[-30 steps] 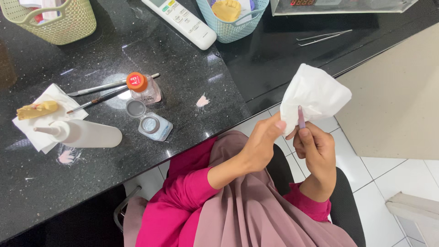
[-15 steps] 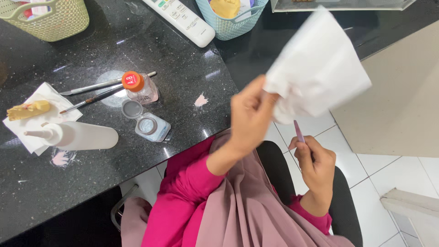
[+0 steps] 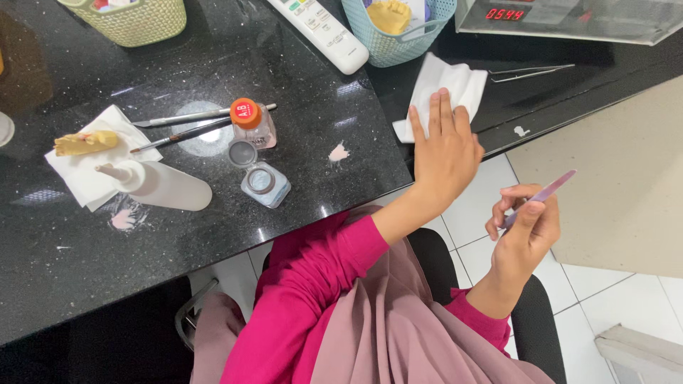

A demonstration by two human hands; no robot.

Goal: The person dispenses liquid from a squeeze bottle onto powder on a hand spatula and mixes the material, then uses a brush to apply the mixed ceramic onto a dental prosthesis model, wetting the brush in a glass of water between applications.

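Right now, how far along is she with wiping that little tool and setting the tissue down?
The wiping looks finished: the white tissue lies on the black counter under the left hand, which presses on it. The right hand holds the thin pink tool off the counter's edge, away from the tissue. The open small jar and the brushes sit untouched.

Black stone counter [image 3: 299, 85], tissue [image 3: 455, 82], bottles [image 3: 160, 186], baskets [image 3: 131, 21]

Open black counter [image 3: 299, 71] lies between the orange-capped bottle [image 3: 250, 122] and the white tissue [image 3: 445, 89] near the front edge. Along the back edge a remote [image 3: 320, 32] and blue basket [image 3: 402, 28] block the way
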